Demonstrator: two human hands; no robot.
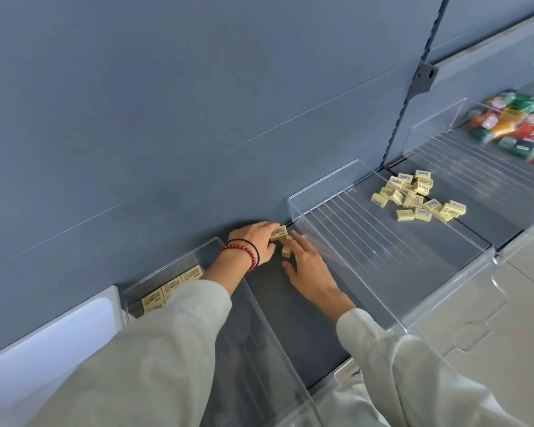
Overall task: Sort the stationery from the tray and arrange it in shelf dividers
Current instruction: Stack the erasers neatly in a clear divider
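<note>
My left hand [253, 241] pinches small pale-yellow rectangular eraser [278, 233]; right hand [309, 268] flat, gripping nothing. Light, firm, grippy: I'd pinch long sides.

This is a shop, at a stationery display. A dark grey shelf [290, 328] backs onto a grey panel wall [167, 118] with a slotted metal upright [413, 97] and a bracket [425, 77], fittings typical of retail racking. Clear acrylic dividers [383, 257] split the shelf into bays. Stock lies in bulk by kind. Identical yellow erasers [420, 197] with barcode labels are heaped in a far right bay. More of them sit in neat rows [170, 288] at the near left. Colourful wrapped packets [515, 124] fill the next rack, farther right. Pale floor tiles [521, 303] show below.
</note>
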